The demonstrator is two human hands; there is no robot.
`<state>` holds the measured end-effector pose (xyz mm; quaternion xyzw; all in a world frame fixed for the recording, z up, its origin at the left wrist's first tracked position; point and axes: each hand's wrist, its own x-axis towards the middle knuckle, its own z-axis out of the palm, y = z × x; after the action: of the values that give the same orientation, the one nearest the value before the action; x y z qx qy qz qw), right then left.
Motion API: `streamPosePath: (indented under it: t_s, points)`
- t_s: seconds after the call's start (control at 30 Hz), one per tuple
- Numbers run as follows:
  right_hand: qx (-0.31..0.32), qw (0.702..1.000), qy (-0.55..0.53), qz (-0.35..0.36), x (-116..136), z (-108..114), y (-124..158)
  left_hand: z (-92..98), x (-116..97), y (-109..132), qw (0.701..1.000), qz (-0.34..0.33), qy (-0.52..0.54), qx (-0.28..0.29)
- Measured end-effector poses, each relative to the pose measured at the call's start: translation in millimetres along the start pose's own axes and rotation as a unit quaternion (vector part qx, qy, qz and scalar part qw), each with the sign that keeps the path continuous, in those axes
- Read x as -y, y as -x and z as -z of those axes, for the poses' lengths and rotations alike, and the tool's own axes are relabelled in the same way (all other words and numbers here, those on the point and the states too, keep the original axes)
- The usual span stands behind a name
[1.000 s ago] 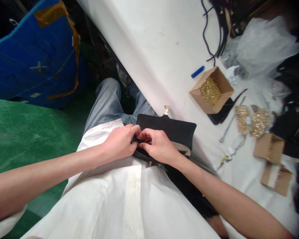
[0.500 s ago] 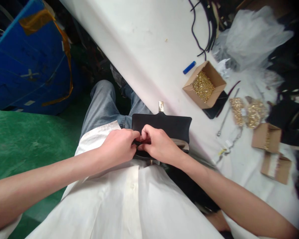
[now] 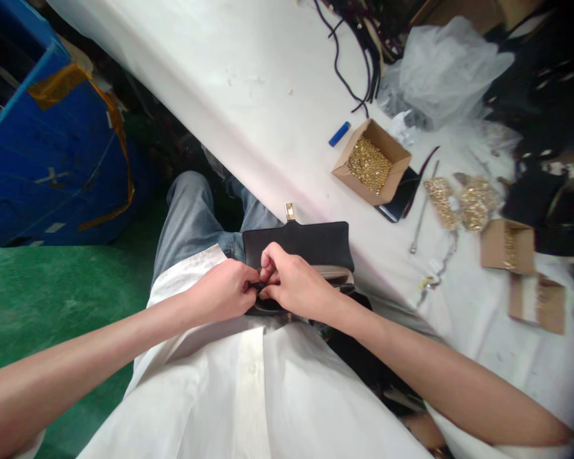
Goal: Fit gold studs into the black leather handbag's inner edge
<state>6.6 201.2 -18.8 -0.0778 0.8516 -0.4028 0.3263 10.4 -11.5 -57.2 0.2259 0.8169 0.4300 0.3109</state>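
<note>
Item, far left: a blue plastic bin (image 3: pixel 52 159) patched with orange tape, standing beyond a green floor (image 3: pixel 43 299).

Item, centre: a black leather handbag (image 3: pixel 296 245) is held on the lap, over denim jeans (image 3: pixel 191 210) and a white shirt (image 3: pixel 249 395), close against the table edge. A gold clasp (image 3: pixel 289 211) is fixed at its upper edge. The left hand (image 3: pixel 220 292) is clenched at the bag's lower edge, its fingers (image 3: pixel 242 280) curled inward. The right hand (image 3: pixel 296 285) is placed just beside it, its fingers (image 3: pixel 268 258) also bent. A small dark tab (image 3: pixel 256 287) is pinched between the two hands; its exact nature is hidden by the fingers.

Item, right: a white-covered table (image 3: pixel 210 70) is laid with black cords (image 3: pixel 349 57), a blue cylinder (image 3: pixel 339 134), a cardboard box of gold hardware (image 3: pixel 369 166), a clear plastic bag (image 3: pixel 447 70), two heaps of gold chain (image 3: pixel 477 203), a metal chain (image 3: pixel 435 274), two further cardboard pieces (image 3: pixel 507 247), and black fabric (image 3: pixel 530 197).
</note>
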Motion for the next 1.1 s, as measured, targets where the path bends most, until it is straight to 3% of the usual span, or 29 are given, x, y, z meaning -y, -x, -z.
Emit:
streamPosePath:
  t_s: [0.2, 0.33, 0.43, 0.57, 0.83, 0.97, 1.03, 1.1]
  points:
    - [0.016, 0.998, 0.045, 0.035, 10.2, 7.5, 6.3, 5.0, 1.8, 1.3, 0.999, -0.029, 0.033, 0.007]
    - [-0.028, 0.983, 0.178, 0.020, 9.4, 2.4, 16.9, 9.5, 3.4, -0.2, 0.998, -0.017, 0.066, 0.009]
    - [-0.043, 0.981, 0.187, 0.019, 2.0, -3.2, 22.2, 9.7, 7.7, -0.9, 0.997, -0.013, 0.076, 0.018]
    - [-0.016, 0.987, 0.149, 0.061, -4.1, 1.2, 21.6, 4.6, 11.0, -0.7, 0.996, -0.003, 0.086, 0.031]
    - [0.042, 0.971, 0.223, 0.079, 0.3, 21.6, 1.5, -9.6, 6.2, -3.6, 0.999, -0.029, 0.038, 0.001]
    - [0.049, 0.962, 0.256, 0.084, -0.9, 22.5, -1.7, -12.8, 3.5, 4.8, 0.999, -0.023, 0.043, 0.020]
    - [0.072, 0.955, 0.275, 0.082, 1.1, 22.7, -2.3, -16.1, 10.2, 11.1, 0.998, -0.030, 0.031, 0.035]
    - [0.101, 0.949, 0.284, 0.086, 2.2, 24.6, -7.4, -21.2, 24.7, 2.6, 0.998, -0.042, 0.009, 0.043]
